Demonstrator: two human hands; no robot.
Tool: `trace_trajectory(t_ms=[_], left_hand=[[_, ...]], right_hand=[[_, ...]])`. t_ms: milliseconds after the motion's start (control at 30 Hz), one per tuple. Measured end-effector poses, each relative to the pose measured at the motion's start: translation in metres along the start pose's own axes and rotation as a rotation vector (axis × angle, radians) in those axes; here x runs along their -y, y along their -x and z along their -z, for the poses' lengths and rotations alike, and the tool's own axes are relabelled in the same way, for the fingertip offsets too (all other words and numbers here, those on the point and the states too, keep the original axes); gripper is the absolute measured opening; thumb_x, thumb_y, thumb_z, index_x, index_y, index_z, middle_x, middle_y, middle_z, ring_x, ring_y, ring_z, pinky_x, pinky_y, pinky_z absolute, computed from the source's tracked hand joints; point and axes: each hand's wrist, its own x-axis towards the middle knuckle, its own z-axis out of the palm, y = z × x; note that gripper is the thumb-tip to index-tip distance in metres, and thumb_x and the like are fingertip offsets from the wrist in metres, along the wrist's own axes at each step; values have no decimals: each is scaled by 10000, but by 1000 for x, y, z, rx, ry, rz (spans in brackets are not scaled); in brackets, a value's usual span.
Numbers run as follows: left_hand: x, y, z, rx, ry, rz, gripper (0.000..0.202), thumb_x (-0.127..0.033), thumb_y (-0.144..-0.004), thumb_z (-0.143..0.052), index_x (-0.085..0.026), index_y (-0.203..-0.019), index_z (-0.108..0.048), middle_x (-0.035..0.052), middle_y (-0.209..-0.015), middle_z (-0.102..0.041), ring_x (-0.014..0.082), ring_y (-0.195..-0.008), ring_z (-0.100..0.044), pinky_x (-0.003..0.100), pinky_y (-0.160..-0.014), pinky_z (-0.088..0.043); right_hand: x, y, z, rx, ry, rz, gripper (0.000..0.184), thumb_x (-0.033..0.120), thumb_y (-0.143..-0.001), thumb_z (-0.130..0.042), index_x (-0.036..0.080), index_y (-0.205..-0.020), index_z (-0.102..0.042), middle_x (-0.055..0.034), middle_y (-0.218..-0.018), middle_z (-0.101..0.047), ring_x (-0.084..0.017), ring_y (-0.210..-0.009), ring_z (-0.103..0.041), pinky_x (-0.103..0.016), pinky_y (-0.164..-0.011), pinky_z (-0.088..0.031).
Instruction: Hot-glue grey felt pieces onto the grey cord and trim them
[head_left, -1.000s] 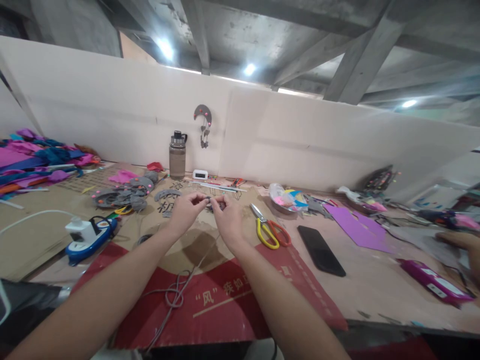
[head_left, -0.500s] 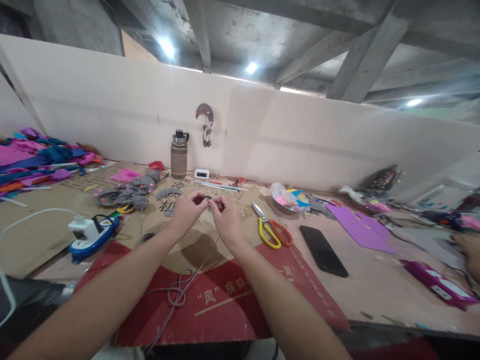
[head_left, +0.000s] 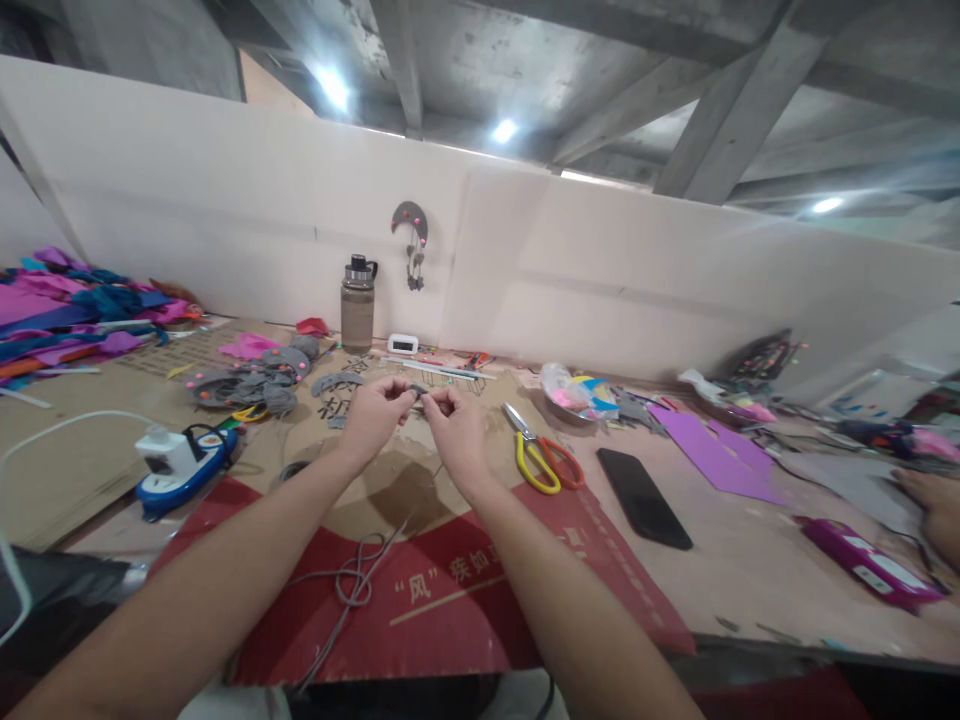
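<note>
My left hand (head_left: 373, 415) and my right hand (head_left: 459, 428) are raised together over the middle of the table, fingertips pinched on a small grey felt piece (head_left: 418, 392) held between them. A grey cord (head_left: 352, 578) hangs down from the hands and lies looped on the red and brown cardboard (head_left: 450, 590) in front of me. Yellow and orange scissors (head_left: 536, 458) lie just right of my right hand. Cut grey felt shapes (head_left: 255, 382) with pink dots are piled to the left.
A black phone (head_left: 643, 497) lies right of the scissors. A blue and white power strip (head_left: 176, 465) sits at left, a water bottle (head_left: 357, 303) against the white partition. Purple felt sheets (head_left: 709, 450), a magenta case (head_left: 870, 570) and another person's hand (head_left: 930, 510) are at right.
Both hands have lifted slightly while still pinching the grey piece. The other person's hand at the far right has drawn back a little.
</note>
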Motion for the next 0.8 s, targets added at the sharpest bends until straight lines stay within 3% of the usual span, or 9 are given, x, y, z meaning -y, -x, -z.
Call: trace_trajectory(t_ms=[333,567,700,800], left_hand=[[9,-3,-3,60,168,-1,120,-271,-701,-603,-154,-710,-579,-41,-520,-489,75,-456,-413,221,-473,-329],[11,-4,-5,64,213,36,106,-246,-674,-614,-158,-707,-566,-50,-505,-480,74,-442,-418,217,-453,-318],[9,-4,-4,82,262,71,99,-224,-666,-626,-155,-691,-560,-52,-495,-474,66,-428,-408,211,-438,-303],[5,-4,-2,172,368,185,127,-219,-653,-650,-149,-649,-544,-50,-473,-468,59,-418,-407,201,-428,-296]], right_hand=[[-3,-4,-1,9,-75,-89,195,346,-734,-541,168,-663,-579,17,-603,-564,-116,-581,-484,-223,-548,-350],[-5,-4,-3,25,-149,-138,256,372,-720,-549,174,-868,-614,36,-600,-554,-98,-524,-473,-203,-500,-346],[-3,-3,-3,56,-219,-158,218,362,-702,-539,167,-767,-609,24,-609,-557,-94,-533,-462,-204,-508,-355],[-3,-4,-2,51,-283,-196,170,330,-657,-555,169,-708,-568,40,-583,-526,-83,-511,-423,-198,-492,-332]])
